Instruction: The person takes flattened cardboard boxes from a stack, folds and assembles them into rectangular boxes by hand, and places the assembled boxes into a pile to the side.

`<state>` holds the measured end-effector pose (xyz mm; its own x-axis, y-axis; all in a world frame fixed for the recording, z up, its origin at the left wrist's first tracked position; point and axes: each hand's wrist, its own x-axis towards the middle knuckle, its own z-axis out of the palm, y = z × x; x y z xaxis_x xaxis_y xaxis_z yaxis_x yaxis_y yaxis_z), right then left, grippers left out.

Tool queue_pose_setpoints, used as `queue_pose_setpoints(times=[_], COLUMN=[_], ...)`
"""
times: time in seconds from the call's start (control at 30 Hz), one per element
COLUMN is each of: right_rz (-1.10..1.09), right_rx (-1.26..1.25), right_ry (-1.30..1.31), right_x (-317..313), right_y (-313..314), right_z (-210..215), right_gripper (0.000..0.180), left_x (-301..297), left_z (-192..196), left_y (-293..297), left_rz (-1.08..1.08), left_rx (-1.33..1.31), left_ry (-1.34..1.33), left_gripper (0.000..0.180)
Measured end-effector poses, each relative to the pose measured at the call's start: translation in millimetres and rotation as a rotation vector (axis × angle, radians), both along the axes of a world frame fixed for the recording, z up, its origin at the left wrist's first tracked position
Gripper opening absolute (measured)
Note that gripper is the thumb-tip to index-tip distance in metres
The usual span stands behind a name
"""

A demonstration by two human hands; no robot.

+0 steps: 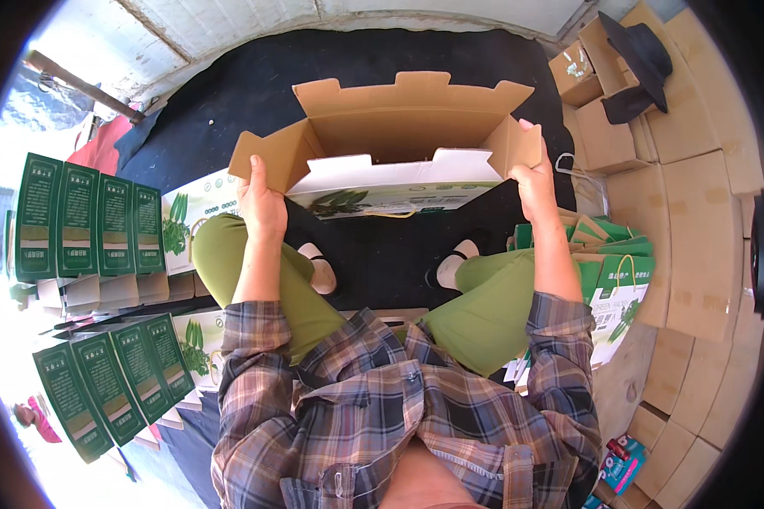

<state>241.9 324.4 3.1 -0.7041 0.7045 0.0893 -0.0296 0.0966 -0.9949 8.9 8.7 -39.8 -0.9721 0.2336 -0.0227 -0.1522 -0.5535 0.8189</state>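
Note:
A cardboard gift box (450,197) stands with its top open in front of my knees. Its brown inside shows, and its white outer face carries printed green leaves and a yellow cord handle. My left hand (261,206) grips the left end flap (282,154), thumb up along its outer edge. The right end flap (511,146) is pinched in my right hand (535,185), which has a small pink thing at a fingertip. Both end flaps lean outward. The far notched flap (412,100) stands up, while the near white flap (382,171) lies folded outward. Shadow hides the box's bottom.
Rows of green printed boxes (81,222) stand at my left, with more green boxes (119,386) nearer. Beside my right knee are folded green and white boxes (615,280). Brown cartons (696,212) are stacked along the right, topped by a black hat (637,64). Black sheeting (229,93) covers the floor.

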Motion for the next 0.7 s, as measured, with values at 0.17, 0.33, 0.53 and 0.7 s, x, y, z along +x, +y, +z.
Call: queue_pose_setpoints(times=[0.17, 0.33, 0.53, 0.7], right_rz=[-0.04, -0.01, 0.001, 0.022], right_rx=[-0.105, -0.214, -0.281, -0.316], right_ry=[-0.047, 0.037, -0.073, -0.086], right_x=[4, 11, 15, 24], right_y=[12, 6, 10, 11], right_z=[-17, 3, 0, 2], right_gripper=[0.067, 0.059, 0.058, 0.059], left_x=[-1, -10, -25, -23], left_z=[0, 8, 8, 22], left_y=[7, -11, -17, -18], left_rz=[0.017, 0.118, 0.154, 0.371], left_rx=[-0.084, -0.095, -0.499, -1.315], left_ry=[-0.11, -0.078, 0.062, 0.574], left_gripper=[0.038, 0.035, 0.044, 0.068])
